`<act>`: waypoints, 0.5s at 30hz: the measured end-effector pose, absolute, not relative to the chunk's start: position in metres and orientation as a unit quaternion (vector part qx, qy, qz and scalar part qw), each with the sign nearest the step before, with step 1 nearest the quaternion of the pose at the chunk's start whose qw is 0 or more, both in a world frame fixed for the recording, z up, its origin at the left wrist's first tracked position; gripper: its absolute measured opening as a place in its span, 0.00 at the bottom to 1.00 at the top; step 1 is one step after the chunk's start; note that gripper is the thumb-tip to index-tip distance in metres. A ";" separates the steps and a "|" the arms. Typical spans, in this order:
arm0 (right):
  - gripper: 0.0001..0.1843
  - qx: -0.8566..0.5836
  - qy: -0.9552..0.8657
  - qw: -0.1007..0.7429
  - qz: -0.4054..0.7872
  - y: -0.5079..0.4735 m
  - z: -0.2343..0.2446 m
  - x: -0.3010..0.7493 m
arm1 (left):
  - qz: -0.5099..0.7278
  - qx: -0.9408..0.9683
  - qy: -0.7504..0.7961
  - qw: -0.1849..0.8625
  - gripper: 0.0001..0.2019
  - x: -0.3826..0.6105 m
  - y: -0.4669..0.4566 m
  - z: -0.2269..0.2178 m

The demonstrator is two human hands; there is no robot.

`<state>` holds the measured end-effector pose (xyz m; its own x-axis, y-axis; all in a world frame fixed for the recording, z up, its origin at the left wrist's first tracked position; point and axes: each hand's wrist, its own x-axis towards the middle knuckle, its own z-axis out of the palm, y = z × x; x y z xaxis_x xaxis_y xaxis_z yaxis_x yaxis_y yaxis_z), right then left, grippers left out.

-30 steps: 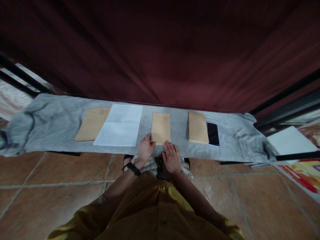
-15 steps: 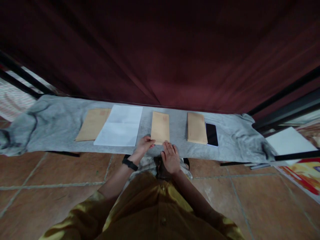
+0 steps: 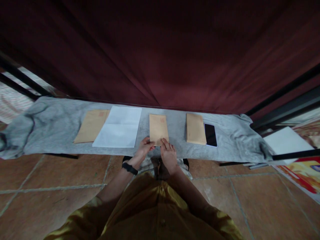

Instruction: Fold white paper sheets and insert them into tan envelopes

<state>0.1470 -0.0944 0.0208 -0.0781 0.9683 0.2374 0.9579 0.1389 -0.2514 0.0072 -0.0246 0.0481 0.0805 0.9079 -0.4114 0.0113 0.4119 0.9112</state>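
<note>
Left hand [image 3: 145,148] pinches a brown envelope [image 3: 158,127] by its near-left corner; loosely curled right hand [image 3: 168,154] covers the near-right corner, grip unclear, seemingly steadying it flat on the grey surface [image 3: 233,138] between white paper [image 3: 118,126] and stacked envelopes [image 3: 195,129].

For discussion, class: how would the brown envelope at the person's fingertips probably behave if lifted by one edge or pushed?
The brown envelope is probably light, since it looks thin and papery. Lifted by one edge, it may bend or sag for the same reason. Rolling seems unlikely, given its flat shape; the grey cloth beneath might drag slightly when it's pushed.
</note>
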 end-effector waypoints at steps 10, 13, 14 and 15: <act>0.21 -0.626 -0.763 0.161 0.024 -0.087 0.013 0.146 | 0.356 0.393 0.555 0.641 0.14 0.002 -0.022 0.044; 0.21 -0.622 -0.762 0.176 0.032 -0.084 0.018 0.151 | 0.363 0.390 0.543 0.648 0.16 0.003 -0.022 0.048; 0.21 -0.626 -0.756 0.190 0.038 -0.083 0.021 0.153 | 0.370 0.388 0.538 0.651 0.17 0.003 -0.022 0.050; 0.21 -0.632 -0.744 0.212 0.045 -0.082 0.025 0.154 | 0.379 0.383 0.529 0.655 0.19 0.004 -0.022 0.053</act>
<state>0.1536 -0.0816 0.0248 -0.1121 0.9594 0.2589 0.9213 0.1979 -0.3347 0.0037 -0.0220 0.0525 0.1520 0.9025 -0.4030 -0.0917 0.4189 0.9034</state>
